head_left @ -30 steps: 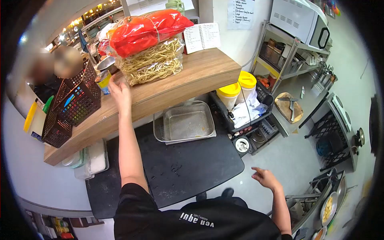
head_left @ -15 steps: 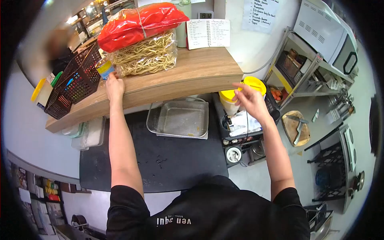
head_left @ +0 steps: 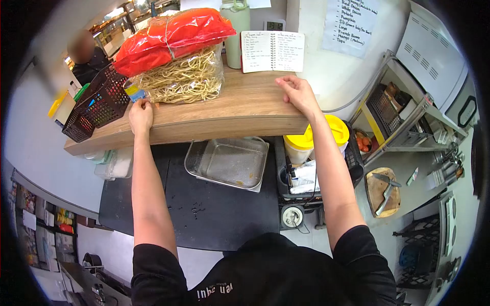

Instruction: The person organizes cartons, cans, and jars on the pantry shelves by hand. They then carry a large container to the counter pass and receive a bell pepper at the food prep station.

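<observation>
My left hand (head_left: 141, 117) is closed at the front edge of the wooden shelf (head_left: 245, 104), just below a small can with a blue and yellow label (head_left: 135, 92). Its curled fingertips are hidden, so I cannot make out what they hold, if anything. Over the shelf's right end is my right hand (head_left: 298, 95), loosely bent with thumb and forefinger apart and nothing between them. A clear bag of noodles (head_left: 178, 79) lies beside the can. On top of it rests a red plastic package (head_left: 176, 38) with a band around it.
An open spiral notebook (head_left: 272, 52) leans by a green bottle (head_left: 235, 41). Brown perforated baskets (head_left: 102, 99) stand left. Below are a metal mesh tray (head_left: 229, 160) and yellow-lidded tubs (head_left: 301, 143). Knives lie on a round board (head_left: 383, 194). Another person (head_left: 87, 58) is beyond the shelf.
My right hand has moved up and left, from above the yellow-lidded tubs to over the shelf. My left hand now sits slightly below the can, its fingers more curled. The view has shifted.
</observation>
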`<state>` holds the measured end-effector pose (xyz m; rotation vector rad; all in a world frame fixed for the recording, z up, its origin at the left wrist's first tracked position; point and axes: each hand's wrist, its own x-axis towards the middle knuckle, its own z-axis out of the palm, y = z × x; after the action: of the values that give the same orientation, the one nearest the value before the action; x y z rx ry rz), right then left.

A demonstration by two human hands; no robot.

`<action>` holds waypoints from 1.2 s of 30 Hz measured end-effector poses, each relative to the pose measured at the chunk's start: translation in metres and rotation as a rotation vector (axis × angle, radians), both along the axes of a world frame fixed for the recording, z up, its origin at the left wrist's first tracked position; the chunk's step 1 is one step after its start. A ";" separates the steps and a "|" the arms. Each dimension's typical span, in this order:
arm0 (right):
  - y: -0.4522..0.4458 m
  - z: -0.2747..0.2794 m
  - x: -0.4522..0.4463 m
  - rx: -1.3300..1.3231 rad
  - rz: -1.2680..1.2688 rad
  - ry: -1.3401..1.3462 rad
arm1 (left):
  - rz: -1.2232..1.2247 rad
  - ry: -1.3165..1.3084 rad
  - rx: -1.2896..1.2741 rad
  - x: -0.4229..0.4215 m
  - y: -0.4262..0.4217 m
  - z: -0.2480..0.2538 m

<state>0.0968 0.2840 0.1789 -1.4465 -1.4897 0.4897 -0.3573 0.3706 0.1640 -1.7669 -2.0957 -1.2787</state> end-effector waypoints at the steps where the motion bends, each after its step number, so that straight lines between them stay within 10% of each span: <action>1: 0.003 0.000 0.001 -0.061 0.012 0.014 | 0.013 0.007 0.004 0.001 0.000 0.000; 36: 0.005 -0.010 0.013 -0.053 0.156 0.340 | 0.124 -0.013 0.065 -0.006 0.008 -0.008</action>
<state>0.1099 0.2885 0.1689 -1.2195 -1.3264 0.8327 -0.3631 0.3783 0.1556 -1.5795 -2.1085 -1.3126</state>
